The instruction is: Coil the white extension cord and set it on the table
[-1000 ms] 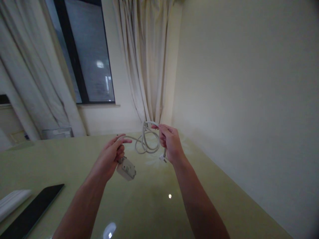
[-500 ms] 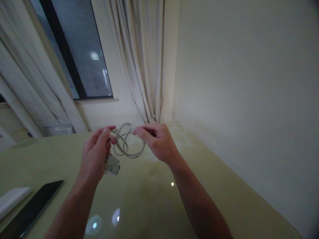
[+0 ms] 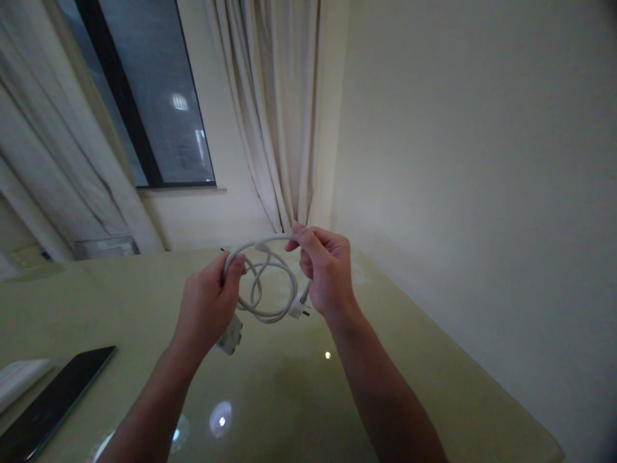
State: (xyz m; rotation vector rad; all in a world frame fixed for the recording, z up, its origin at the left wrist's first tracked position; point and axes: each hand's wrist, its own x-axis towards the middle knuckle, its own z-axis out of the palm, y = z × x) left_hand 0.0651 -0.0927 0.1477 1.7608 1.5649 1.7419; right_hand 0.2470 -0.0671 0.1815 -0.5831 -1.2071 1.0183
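Observation:
A white power cord (image 3: 276, 317) hangs in loose loops between my two hands, above the table. My left hand (image 3: 208, 303) is closed on the left side of the loops, thumb on top. Below that hand hangs a white boxy socket end (image 3: 231, 335), partly hidden behind it. My right hand (image 3: 326, 267) pinches the top of the cord between thumb and forefinger. Under the right hand dangles a white plug (image 3: 299, 307) with dark-tipped pins, its short length of cord running up behind the palm.
The glossy greenish table (image 3: 279, 399) reflects ceiling lights. A black tablet-like slab (image 3: 58, 399) lies at the left, beside a white object (image 3: 22, 379). A pale wall (image 3: 463, 193) borders the table on the right; curtains (image 3: 274, 116) and a window (image 3: 173, 96) stand behind.
My left hand has moved right and closed around the cord's loops. The right hand has shifted right and slightly up, and the plug now shows beneath it.

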